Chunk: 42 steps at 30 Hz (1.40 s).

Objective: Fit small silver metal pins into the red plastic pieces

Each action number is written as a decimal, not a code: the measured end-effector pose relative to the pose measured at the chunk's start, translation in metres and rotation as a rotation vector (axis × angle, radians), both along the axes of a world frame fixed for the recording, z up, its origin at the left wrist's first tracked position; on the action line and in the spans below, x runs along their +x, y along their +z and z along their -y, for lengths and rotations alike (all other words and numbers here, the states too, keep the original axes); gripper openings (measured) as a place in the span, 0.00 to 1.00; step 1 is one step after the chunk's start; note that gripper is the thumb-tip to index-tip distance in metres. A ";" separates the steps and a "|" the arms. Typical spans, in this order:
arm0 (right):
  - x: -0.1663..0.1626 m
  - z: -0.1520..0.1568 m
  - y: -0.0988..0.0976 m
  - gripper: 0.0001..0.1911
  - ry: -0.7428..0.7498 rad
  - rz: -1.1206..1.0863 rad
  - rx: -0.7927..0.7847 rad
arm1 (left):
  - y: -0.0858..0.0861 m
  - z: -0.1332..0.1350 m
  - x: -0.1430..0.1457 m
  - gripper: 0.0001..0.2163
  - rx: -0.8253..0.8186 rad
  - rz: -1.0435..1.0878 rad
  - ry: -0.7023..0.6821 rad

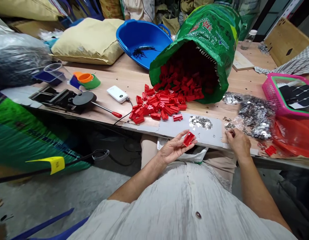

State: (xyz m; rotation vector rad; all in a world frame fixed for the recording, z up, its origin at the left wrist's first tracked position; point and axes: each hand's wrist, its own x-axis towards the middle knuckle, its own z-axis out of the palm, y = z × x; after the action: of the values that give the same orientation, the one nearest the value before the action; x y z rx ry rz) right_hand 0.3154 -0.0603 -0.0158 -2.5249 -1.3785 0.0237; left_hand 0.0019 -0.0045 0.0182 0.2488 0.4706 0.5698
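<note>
A red plastic housing (189, 139) lies across the fingers of my left hand (174, 146), its hollow side facing up, just over the table's front edge. My right hand (237, 144) rests at the table edge with thumb and fingertips pinched together; whatever they hold is too small to make out. Beside those fingertips are small loose metal pieces (229, 124). Between my hands a grey sheet (174, 126) carries a patch of small shiny metal plates (201, 122). A heap of red plastic housings (161, 104) spills out of a green sack (194, 31).
A blue basin (144, 36) stands behind the heap, beside a stuffed beige sack (88, 41). Left are a black hand-lever press (76, 100) and a white power bank (117, 94). Right are a bag of metal parts (257, 115), a pink basket (272, 91) and a red plastic bag (294, 133).
</note>
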 end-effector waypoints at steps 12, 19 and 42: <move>0.009 -0.001 -0.001 0.14 0.039 -0.072 0.093 | -0.004 -0.005 -0.008 0.25 0.080 -0.048 0.036; 0.008 -0.010 0.001 0.12 0.037 -0.059 0.108 | -0.013 -0.005 -0.003 0.19 0.106 -0.121 0.087; -0.004 0.005 0.022 0.15 0.073 -0.206 0.342 | -0.007 0.011 0.010 0.19 0.952 -0.637 0.429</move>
State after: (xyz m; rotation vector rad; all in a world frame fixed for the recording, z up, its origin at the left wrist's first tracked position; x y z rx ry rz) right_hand 0.3113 -0.0656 0.0065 -2.1279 -1.2708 0.0554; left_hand 0.0120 -0.0152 0.0111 1.2857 0.8531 1.1223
